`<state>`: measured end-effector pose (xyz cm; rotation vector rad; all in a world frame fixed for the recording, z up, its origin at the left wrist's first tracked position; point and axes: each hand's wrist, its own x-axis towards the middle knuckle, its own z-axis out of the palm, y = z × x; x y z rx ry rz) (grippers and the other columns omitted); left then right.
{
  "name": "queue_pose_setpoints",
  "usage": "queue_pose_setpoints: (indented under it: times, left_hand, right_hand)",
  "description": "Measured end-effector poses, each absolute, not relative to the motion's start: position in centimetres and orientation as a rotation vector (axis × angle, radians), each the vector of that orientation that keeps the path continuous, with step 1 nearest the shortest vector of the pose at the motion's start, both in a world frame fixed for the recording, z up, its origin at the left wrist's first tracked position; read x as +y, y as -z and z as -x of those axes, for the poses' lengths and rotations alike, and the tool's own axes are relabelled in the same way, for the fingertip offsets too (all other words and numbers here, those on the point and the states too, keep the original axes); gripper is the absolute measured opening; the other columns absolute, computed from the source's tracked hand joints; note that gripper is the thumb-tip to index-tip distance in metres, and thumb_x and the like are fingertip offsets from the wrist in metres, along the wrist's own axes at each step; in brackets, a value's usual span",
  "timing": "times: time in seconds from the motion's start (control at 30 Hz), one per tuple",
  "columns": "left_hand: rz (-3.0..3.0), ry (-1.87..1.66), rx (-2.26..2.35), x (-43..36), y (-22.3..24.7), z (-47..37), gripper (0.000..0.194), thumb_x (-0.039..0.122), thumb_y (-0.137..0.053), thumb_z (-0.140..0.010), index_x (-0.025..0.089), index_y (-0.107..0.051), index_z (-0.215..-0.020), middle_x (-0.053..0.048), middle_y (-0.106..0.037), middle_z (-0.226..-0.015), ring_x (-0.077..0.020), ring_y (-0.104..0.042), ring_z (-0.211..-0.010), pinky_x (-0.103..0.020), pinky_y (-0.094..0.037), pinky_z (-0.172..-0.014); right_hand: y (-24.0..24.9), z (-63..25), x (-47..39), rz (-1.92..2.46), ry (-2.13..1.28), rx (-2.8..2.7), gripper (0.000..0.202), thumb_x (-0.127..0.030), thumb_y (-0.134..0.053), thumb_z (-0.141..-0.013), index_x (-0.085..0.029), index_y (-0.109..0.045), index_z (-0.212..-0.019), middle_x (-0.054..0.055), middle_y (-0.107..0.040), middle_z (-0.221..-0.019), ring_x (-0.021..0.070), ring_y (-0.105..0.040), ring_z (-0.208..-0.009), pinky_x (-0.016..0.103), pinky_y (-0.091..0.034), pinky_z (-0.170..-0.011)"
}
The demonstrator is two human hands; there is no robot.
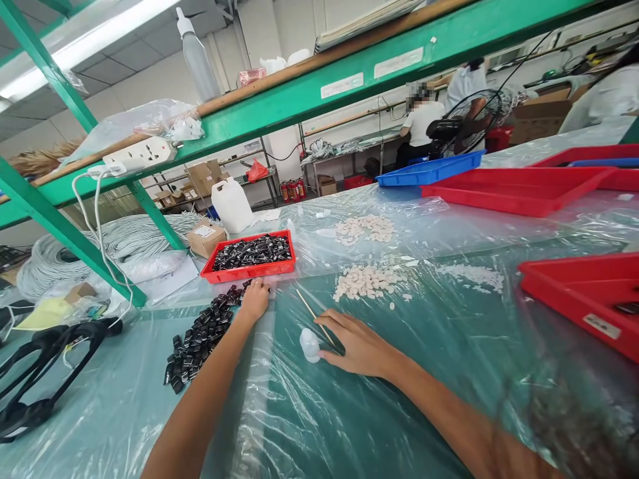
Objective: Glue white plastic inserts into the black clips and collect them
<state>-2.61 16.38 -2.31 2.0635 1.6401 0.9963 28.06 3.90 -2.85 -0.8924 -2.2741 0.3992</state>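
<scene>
Black parts [200, 336] loose pile on film; thin stick [314, 315] angled, by small white bottle [310, 346].

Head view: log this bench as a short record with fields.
surface: table under clear plastic sheet
left hand: left hand resting on the loose black parts, beside the red tray of more black parts
right hand: right hand holding a thin stick, touching a small white bottle
nearby: white pieces in piles
background: a person seated by a fan
</scene>
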Motion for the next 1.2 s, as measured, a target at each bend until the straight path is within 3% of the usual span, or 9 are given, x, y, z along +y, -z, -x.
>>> queue_pose_setpoints:
  times: [0.1,0.23,0.4,0.47,0.63,0.8,0.93,1.07,1.2]
  left_hand:
    - [-2.022,-1.026,1.599,14.7,1.4,2.5,0.03,0.035,-0.065,-0.099,0.017,-0.065,-0.123,-0.01,-0.066,-0.129,-0.0245,-0.067,-0.112,-0.047,-0.059,-0.097]
    - [-1.911,-1.116,1.506,10.3,1.3,1.9,0.023,0.037,-0.064,-0.099,0.018,-0.069,-0.111,-0.009,-0.068,-0.122,-0.022,-0.066,-0.108,-0.044,-0.057,-0.096]
    - [-1.617,-1.219,1.358,5.1,1.5,0.6,0.032,0.047,-0.064,-0.095,0.018,-0.07,-0.108,-0.003,-0.068,-0.082,-0.016,-0.063,-0.067,-0.034,-0.056,-0.071]
    - [-1.471,-1.228,1.277,4.2,1.4,-0.1,0.034,0.047,-0.063,-0.094,0.017,-0.068,-0.107,-0.003,-0.066,-0.075,-0.0161,-0.064,-0.064,-0.032,-0.055,-0.066]
    - [-1.229,-1.165,1.081,3.5,1.2,-1.3,0.043,0.034,-0.068,-0.086,0.018,-0.066,-0.125,-0.007,-0.069,-0.09,-0.0151,-0.069,-0.074,-0.028,-0.058,-0.071]
    - [-1.215,-1.054,0.998,3.2,1.6,-1.6,0.035,0.032,-0.071,-0.084,0.012,-0.074,-0.112,-0.01,-0.07,-0.086,-0.0178,-0.07,-0.078,-0.031,-0.06,-0.074]
    - [-1.356,-1.093,1.033,2.6,1.5,-2.0,0.025,0.034,-0.072,-0.087,0.017,-0.074,-0.105,-0.008,-0.072,-0.092,-0.0193,-0.07,-0.084,-0.033,-0.061,-0.075]
    - [-1.581,-1.208,1.112,2.0,1.1,-2.2,0.011,0.024,-0.074,-0.086,0.023,-0.074,-0.097,-0.003,-0.072,-0.099,-0.0187,-0.065,-0.091,-0.034,-0.058,-0.088]
    - [-1.936,-1.223,1.136,1.7,1.3,-2.0,0.014,0.02,-0.066,-0.092,0.026,-0.071,-0.103,-0.002,-0.073,-0.104,-0.018,-0.068,-0.091,-0.034,-0.058,-0.088]
  right_hand:
    - [2.7,-27.5,3.5,0.889,-0.471,-2.274,0.045,-0.034,-0.072,-0.085,-0.027,-0.061,-0.128,0.009,-0.068,-0.122,0.0306,-0.071,-0.107,0.044,-0.062,-0.089]
    - [2.9,-26.5,3.0,0.883,-0.59,-2.245,0.028,-0.034,-0.069,-0.086,-0.025,-0.065,-0.112,0.007,-0.072,-0.114,0.0273,-0.071,-0.101,0.041,-0.06,-0.087]
    - [3.2,-25.8,2.6,0.939,-0.71,-2.153,0.021,-0.028,-0.068,-0.083,-0.024,-0.061,-0.102,0.004,-0.073,-0.108,0.0231,-0.071,-0.096,0.037,-0.058,-0.084]
    - [3.0,-25.8,2.2,0.968,-0.747,-2.116,0.024,-0.029,-0.067,-0.084,-0.024,-0.059,-0.106,0.003,-0.074,-0.105,0.0215,-0.072,-0.093,0.035,-0.058,-0.079]
    - [2.2,-26.0,1.7,1.038,-0.779,-2.062,0.025,-0.03,-0.064,-0.088,-0.025,-0.054,-0.111,0.003,-0.074,-0.103,0.0207,-0.073,-0.095,0.034,-0.059,-0.08]
    - [2.7,-26.5,2.2,1.086,-0.732,-2.056,0.031,-0.033,-0.065,-0.09,-0.026,-0.052,-0.117,0.005,-0.073,-0.104,0.0212,-0.072,-0.094,0.035,-0.059,-0.08]
    - [2.7,-26.6,2.2,1.056,-0.535,-2.115,0.031,-0.032,-0.065,-0.09,-0.026,-0.053,-0.118,0.004,-0.072,-0.102,0.0193,-0.069,-0.086,0.034,-0.059,-0.076]
    - [2.4,-26.6,1.9,0.986,-0.361,-2.135,0.031,-0.027,-0.063,-0.089,-0.027,-0.053,-0.119,0.006,-0.072,-0.108,0.0203,-0.071,-0.089,0.035,-0.06,-0.077]
    - [2.4,-26.7,1.9,0.984,-0.297,-2.128,0.034,-0.025,-0.063,-0.088,-0.028,-0.054,-0.12,0.006,-0.073,-0.109,0.0234,-0.072,-0.093,0.039,-0.06,-0.078]
